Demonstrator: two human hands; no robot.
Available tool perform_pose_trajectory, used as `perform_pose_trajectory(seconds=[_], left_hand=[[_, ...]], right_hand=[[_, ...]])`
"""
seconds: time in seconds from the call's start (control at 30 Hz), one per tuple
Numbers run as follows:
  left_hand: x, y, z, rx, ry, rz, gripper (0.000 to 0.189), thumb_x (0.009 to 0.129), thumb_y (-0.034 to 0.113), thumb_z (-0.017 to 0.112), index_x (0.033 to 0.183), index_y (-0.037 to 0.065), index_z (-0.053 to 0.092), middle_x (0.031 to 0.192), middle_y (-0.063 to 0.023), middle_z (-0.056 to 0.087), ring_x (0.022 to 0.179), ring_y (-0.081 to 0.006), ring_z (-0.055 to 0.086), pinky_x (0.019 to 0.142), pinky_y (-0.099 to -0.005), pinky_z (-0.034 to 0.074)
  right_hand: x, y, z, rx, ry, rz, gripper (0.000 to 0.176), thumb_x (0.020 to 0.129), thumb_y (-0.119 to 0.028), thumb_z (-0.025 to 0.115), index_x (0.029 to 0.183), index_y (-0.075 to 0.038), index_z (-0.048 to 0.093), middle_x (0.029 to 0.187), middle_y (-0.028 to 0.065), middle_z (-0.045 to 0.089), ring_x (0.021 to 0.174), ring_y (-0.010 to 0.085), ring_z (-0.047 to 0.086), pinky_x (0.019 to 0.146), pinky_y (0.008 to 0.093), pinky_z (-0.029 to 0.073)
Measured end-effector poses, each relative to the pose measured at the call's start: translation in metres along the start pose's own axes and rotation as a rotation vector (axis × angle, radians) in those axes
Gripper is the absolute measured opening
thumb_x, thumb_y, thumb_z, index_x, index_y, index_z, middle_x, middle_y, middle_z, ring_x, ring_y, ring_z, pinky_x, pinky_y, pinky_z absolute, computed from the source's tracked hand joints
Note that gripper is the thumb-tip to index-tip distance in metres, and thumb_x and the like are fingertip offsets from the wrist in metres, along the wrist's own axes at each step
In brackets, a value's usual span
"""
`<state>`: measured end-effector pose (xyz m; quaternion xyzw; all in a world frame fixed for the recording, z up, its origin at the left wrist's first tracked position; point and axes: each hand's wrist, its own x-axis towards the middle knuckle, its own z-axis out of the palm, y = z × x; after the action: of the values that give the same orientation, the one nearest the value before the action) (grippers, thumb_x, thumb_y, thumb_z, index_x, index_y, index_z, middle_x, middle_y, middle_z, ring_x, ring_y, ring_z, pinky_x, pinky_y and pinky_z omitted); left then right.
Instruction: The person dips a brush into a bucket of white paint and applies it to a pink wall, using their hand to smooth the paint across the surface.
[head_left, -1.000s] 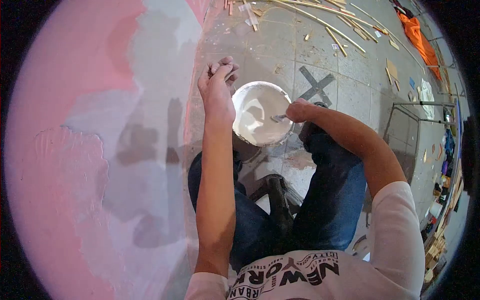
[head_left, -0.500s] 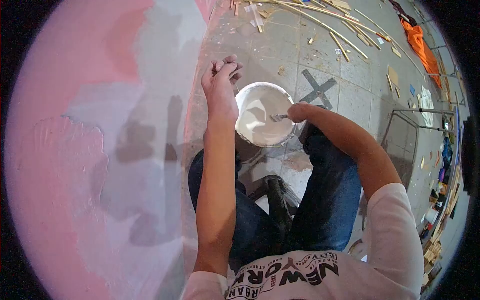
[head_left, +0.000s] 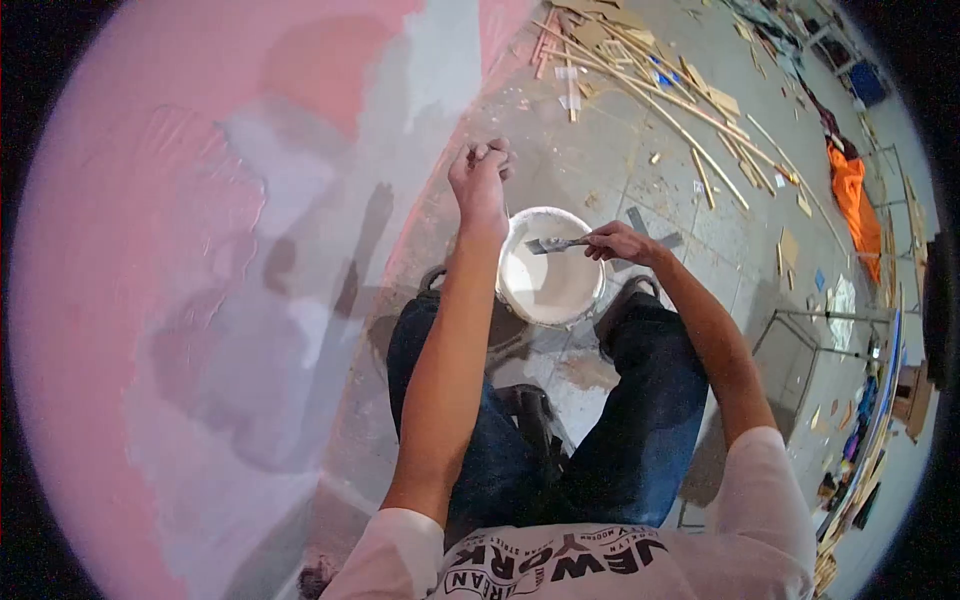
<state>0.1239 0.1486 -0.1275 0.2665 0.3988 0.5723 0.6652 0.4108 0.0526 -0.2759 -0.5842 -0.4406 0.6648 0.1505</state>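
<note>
My right hand grips the handle of a putty knife, its blade pointing left over the bucket's mouth and smeared with white paste. Below it, a round white bucket stands on the floor between my feet, holding smooth whitish paste. My left hand is beyond the bucket's far left rim, with the fingers curled closed. Whatever those fingers may hold is hidden. To my left is a wall with pink areas and a broad pale grey-white coated patch, where shadows of my arms and head fall.
Wooden strips and scraps lie scattered on the tiled floor ahead. An orange cloth lies at the far right, near a metal frame. Dark tape marks the floor behind my right hand. A dark stool-like base shows between my legs.
The putty knife has come up out of the paste and swung left across the bucket. My view has turned, showing more floor ahead. The left hand stays curled.
</note>
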Motion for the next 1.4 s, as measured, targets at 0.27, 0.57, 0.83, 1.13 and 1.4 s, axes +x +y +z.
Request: perform_pose_trajectory(seconds=[0.27,0.57,0.83,1.13,1.4], left_hand=[[0.017,-0.006,-0.021,-0.038,0.413,0.394,0.020,0.093,0.011,0.066,0.111,0.009,0.057,0.108,-0.0042,0.058,0.099,-0.0180,0.057,0.090,-0.0337,0.049],[0.020,0.007,-0.052,-0.099,0.367,0.336,0.034,0.098,0.014,0.062,0.130,0.010,0.051,0.123,-0.0084,0.053,0.109,-0.0207,0.055,0.098,-0.0365,0.049],[0.004,0.044,-0.060,0.072,0.300,0.625,0.030,0.098,0.006,0.055,0.128,0.003,0.056,0.115,-0.0110,0.064,0.099,-0.0202,0.063,0.087,-0.0340,0.054],[-0.019,0.128,-0.091,0.252,0.318,0.784,0.017,0.097,-0.006,0.051,0.110,-0.001,0.062,0.107,-0.0086,0.065,0.091,-0.0164,0.066,0.080,-0.0322,0.057],[-0.016,0.189,-0.127,0.341,0.459,0.962,0.015,0.096,-0.005,0.051,0.103,-0.003,0.064,0.097,-0.0085,0.068,0.081,-0.0173,0.065,0.077,-0.0318,0.053]], right_hand=[[-0.102,-0.073,-0.001,0.456,0.237,-0.264,0.030,0.108,-0.020,0.055,0.121,0.005,0.066,0.099,0.0077,0.068,0.084,0.0129,0.062,0.076,0.0240,0.055],[-0.240,-0.207,0.059,0.665,0.257,-0.691,0.040,0.103,-0.012,0.048,0.138,0.008,0.052,0.105,0.0076,0.059,0.083,0.0132,0.057,0.068,0.0244,0.051],[-0.265,-0.309,0.087,0.489,0.429,-0.895,0.064,0.092,-0.007,0.042,0.156,0.001,0.040,0.094,0.0000,0.051,0.063,0.0075,0.038,0.056,0.0228,0.036],[-0.065,-0.286,0.143,-0.149,0.742,-0.789,0.048,0.108,-0.018,0.054,0.155,-0.015,0.047,0.075,-0.0046,0.050,0.063,0.0046,0.043,0.052,0.0234,0.034],[0.020,-0.353,0.205,-0.282,0.696,-1.058,0.038,0.100,-0.005,0.063,0.137,-0.009,0.068,0.097,0.0086,0.071,0.078,0.0108,0.055,0.071,0.0270,0.048]])
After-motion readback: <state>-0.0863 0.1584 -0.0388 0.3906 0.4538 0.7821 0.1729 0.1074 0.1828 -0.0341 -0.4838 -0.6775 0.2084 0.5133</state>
